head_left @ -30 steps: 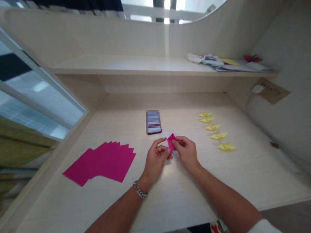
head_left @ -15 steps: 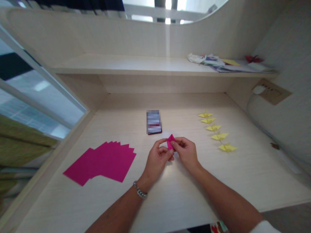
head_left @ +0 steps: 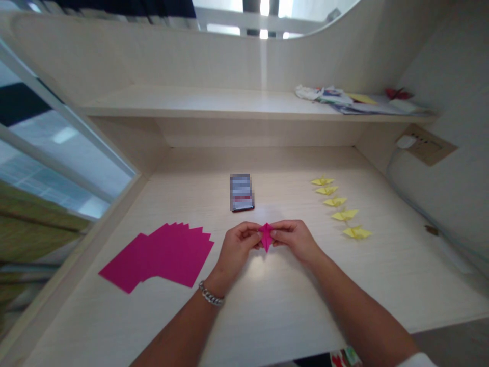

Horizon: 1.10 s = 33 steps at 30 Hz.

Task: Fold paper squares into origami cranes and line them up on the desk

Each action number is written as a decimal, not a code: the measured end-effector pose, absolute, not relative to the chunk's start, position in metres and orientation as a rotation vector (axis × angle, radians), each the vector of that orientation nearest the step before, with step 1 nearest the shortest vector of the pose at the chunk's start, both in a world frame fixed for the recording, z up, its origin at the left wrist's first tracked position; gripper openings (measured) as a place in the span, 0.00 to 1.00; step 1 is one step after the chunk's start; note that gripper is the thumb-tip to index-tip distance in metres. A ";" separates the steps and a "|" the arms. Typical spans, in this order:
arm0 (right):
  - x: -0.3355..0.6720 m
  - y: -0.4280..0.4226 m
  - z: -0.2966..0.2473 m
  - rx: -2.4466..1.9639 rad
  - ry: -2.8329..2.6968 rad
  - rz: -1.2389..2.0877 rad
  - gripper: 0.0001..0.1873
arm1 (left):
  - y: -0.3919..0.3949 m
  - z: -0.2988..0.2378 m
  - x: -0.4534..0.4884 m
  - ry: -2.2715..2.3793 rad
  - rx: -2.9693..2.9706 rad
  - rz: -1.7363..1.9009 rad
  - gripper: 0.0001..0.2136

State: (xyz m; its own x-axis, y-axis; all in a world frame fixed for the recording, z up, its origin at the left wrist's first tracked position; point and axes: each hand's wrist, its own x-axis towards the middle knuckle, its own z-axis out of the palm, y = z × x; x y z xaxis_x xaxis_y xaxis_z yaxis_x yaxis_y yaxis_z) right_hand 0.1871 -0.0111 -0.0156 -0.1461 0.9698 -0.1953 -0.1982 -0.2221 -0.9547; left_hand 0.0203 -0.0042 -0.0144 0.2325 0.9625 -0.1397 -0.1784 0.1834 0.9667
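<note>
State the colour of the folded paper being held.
The folded paper is bright pink, seen in the head view.

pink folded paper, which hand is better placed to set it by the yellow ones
Right, most likely: the right hand lies nearer the yellow folded papers than the left hand; both pinch the pink folded paper.

Soft, bright light is spread over the desk (head_left: 244, 331), with glare reflected near its middle. A vertical streak is cast on the back panel (head_left: 214, 61), faint shadow beneath the shelf (head_left: 191, 98). Outer edges are stretched and blurred; the phone screen (head_left: 241, 191) is pixelated.
</note>
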 end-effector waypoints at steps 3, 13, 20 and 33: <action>0.190 -0.011 -0.015 -1.108 -0.996 1.591 0.15 | -0.005 -0.016 0.020 0.924 0.981 1.049 0.06; 0.190 -0.011 -0.013 -1.129 -0.960 1.582 0.14 | -0.008 -0.016 0.021 0.905 0.987 1.047 0.07; 0.180 -0.010 -0.013 -1.170 -0.955 1.370 0.12 | -0.011 -0.022 0.029 0.991 1.004 0.911 0.13; 0.181 -0.008 -0.017 -1.260 -1.199 1.362 0.14 | -0.015 -0.017 0.030 1.029 1.271 0.820 0.07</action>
